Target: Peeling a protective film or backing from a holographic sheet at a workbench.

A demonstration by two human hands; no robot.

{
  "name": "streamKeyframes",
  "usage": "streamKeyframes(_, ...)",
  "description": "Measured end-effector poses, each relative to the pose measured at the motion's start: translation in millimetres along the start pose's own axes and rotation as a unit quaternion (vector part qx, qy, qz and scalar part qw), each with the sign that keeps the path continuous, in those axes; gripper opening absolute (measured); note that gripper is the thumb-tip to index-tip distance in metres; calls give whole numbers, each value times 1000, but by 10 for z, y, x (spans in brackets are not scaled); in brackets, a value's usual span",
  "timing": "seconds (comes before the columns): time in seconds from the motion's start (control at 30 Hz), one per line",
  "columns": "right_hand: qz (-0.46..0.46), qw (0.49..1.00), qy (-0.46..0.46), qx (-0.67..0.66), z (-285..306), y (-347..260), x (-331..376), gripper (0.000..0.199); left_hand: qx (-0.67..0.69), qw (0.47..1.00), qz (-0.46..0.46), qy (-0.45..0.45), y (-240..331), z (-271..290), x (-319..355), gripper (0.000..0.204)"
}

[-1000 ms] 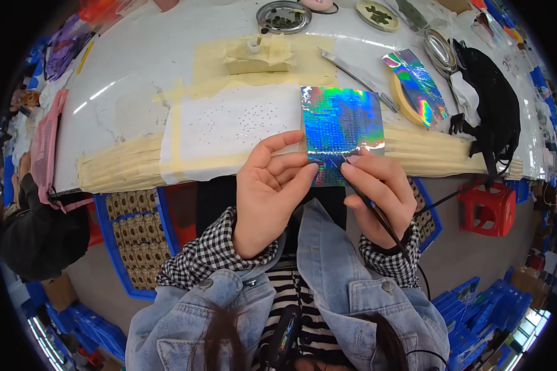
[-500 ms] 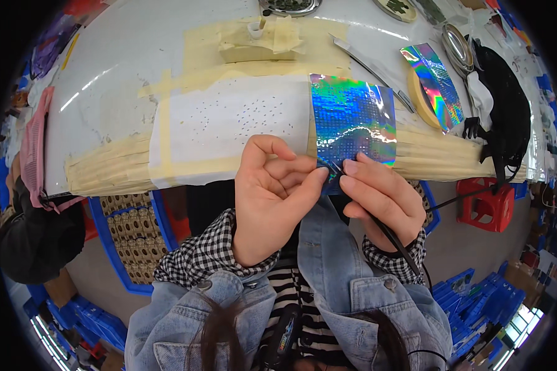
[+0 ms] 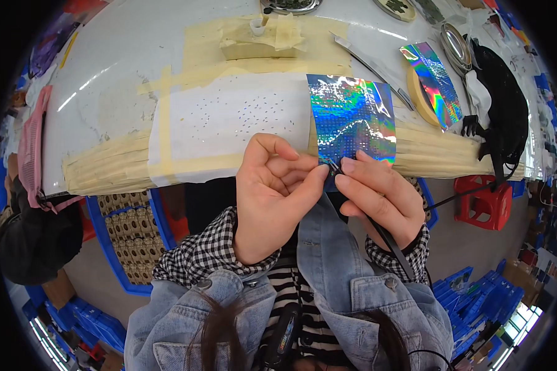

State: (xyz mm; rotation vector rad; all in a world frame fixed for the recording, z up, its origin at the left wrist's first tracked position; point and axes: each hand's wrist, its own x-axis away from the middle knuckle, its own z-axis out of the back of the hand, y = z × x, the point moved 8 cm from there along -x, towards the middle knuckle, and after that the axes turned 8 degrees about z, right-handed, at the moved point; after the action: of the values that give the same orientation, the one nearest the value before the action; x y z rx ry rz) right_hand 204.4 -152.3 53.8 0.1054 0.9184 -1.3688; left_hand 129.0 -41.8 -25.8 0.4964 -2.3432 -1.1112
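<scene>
Head view | both hands [image 3: 328,185] pinch holographic sheet [image 3: 351,120]; black tool [image 3: 377,229] seemingly right

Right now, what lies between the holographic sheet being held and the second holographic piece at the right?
In the head view, a metal strip and bare white tabletop.

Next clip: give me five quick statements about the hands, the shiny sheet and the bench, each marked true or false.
1. Both hands meet at the lower edge of the holographic sheet. True.
2. The right hand holds a thin black tool. True.
3. The left hand rests flat on the white paper. False: it is curled, fingers pinching at the sheet's edge.
4. The red stool stands on the table. False: it is on the floor.
5. A second holographic piece lies farther right. True.
</scene>
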Motion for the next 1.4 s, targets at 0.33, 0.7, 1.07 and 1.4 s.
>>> streamKeyframes(0.33, -19, 999, -34, -2, 5, 0, -47, 33, -13, 1000, -8, -7, -13, 1, 11, 35)
streamKeyframes(0.7, -19, 999, -34, 5, 13, -11, -56, 34, -4, 1000, -2, -9, 9, -7, 7, 35)
streamKeyframes(1.07, 18, 997, -64, 28, -10, -82, -105, 35, -21, 1000, -7, -21, 10, 2, 24, 33)
streamKeyframes(1.4, 77, 993, -60, 73, -47, -140, -82, 34, 8, 1000, -1, -12, 19, 16, 8, 36)
